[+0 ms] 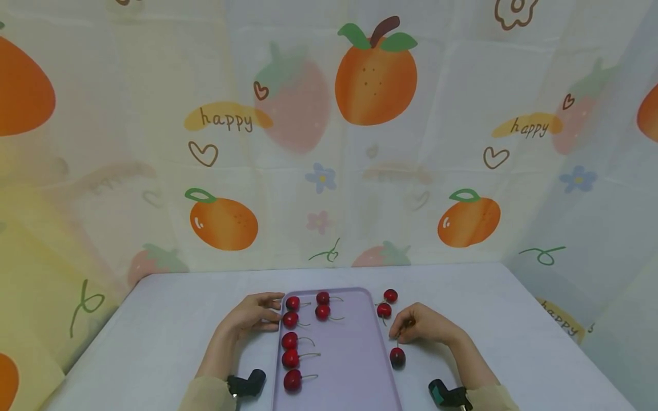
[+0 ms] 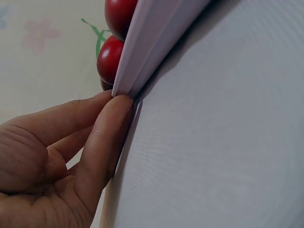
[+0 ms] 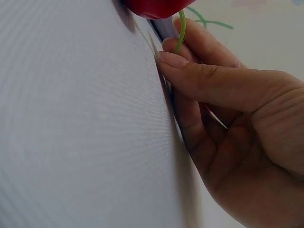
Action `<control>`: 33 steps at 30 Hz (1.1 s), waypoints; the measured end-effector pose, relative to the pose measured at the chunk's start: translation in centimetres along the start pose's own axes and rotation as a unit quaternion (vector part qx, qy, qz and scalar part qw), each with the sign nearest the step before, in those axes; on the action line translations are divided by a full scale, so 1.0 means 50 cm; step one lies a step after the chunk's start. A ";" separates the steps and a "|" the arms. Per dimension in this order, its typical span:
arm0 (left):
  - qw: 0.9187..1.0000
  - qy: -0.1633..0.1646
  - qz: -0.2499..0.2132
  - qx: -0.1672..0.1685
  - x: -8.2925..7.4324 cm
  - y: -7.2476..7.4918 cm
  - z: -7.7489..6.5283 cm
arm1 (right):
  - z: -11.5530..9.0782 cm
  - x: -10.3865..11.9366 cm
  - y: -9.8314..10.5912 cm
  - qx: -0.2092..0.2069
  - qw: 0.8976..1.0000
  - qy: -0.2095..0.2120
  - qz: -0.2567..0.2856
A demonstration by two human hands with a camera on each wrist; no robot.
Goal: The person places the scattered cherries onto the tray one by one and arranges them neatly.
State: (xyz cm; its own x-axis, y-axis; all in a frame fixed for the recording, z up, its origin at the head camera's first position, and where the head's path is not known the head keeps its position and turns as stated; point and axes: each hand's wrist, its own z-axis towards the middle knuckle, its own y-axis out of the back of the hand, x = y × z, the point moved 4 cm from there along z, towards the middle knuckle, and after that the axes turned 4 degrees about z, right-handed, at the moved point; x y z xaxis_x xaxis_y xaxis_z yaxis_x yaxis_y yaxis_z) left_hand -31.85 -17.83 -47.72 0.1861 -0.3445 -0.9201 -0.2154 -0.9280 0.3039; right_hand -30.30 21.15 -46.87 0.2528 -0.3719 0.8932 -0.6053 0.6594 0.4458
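Observation:
On the table lies a light purple tray (image 1: 354, 354) with red cherries in it. Several of them, one being the cherry (image 1: 292, 380) nearest the viewer, form a column along its left side; two more, such as the cherry (image 1: 323, 312), lie to the right of the column's far end. My left hand (image 1: 254, 314) touches the tray's left edge, its fingers fairly straight; in the left wrist view thumb and fingertips (image 2: 119, 102) meet the rim. Beside the tray's right edge, my right hand (image 1: 424, 324) pinches the green stem (image 3: 181, 33) of a dark red cherry (image 1: 397, 357).
Two loose cherries, one of them the cherry (image 1: 390, 295), lie right of the tray's far corner, beyond my right hand. The white tabletop (image 1: 195, 297) ends at a fruit-printed curtain (image 1: 298, 228). A black wrist device (image 1: 248, 383) sits near each sleeve.

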 end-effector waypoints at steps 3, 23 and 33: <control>1.000 -0.001 0.001 0.000 0.000 0.000 0.001 | -0.001 0.000 0.001 -0.004 1.000 0.003 0.000; 1.000 -0.003 -0.004 0.003 0.002 0.001 0.002 | -0.001 -0.002 0.010 -0.019 1.000 0.006 0.002; 1.000 -0.013 0.002 0.019 -0.001 -0.001 -0.002 | -0.004 -0.007 0.014 -0.034 0.999 0.001 -0.002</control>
State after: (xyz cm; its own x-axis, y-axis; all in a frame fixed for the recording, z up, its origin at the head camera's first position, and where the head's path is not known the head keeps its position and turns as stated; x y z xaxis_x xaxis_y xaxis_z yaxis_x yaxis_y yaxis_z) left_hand -31.76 -17.78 -47.69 0.1592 -0.3442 -0.9253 -0.2520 -0.9204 0.2990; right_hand -30.66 21.86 -46.86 0.2571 -0.3733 0.8914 -0.5515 0.7007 0.4526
